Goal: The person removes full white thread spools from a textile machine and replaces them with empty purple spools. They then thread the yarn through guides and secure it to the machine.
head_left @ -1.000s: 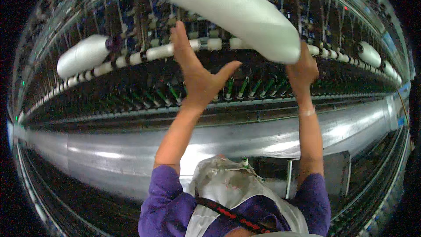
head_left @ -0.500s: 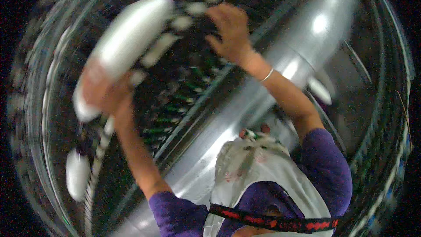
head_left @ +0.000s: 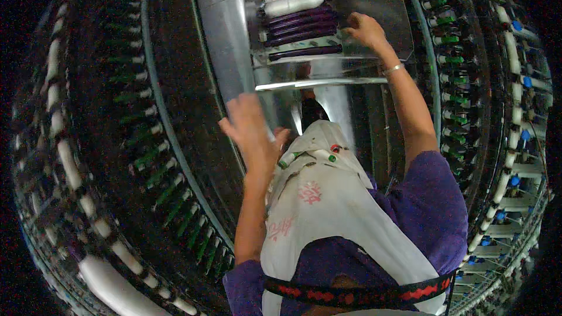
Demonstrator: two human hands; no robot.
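Observation:
My right hand [head_left: 366, 30] is at the right ends of a stack of dark purple tubes [head_left: 301, 26] in a metal tray. Its fingers bend loosely and stand apart, with nothing seen between them. A white yarn bobbin [head_left: 294, 4] lies across the far side of the stack. My left hand [head_left: 250, 129], slightly blurred, is raised with fingers spread, holding nothing, near the tray's left side. A large white bobbin [head_left: 111, 287] shows at the lower left by the machine, away from both hands.
Rows of green-tipped spindles [head_left: 155, 153] run along the machine on the left; similar green spindles [head_left: 448, 58] line the right side. White rollers [head_left: 69, 164] curve along both outer edges. A bright metal bar [head_left: 322, 84] crosses before the tray. Green-ended tubes [head_left: 283, 164] stick out of my apron.
My left hand has come off the large white bobbin. The view has turned from the left machine to the tray, where my right hand now reaches the purple tubes.

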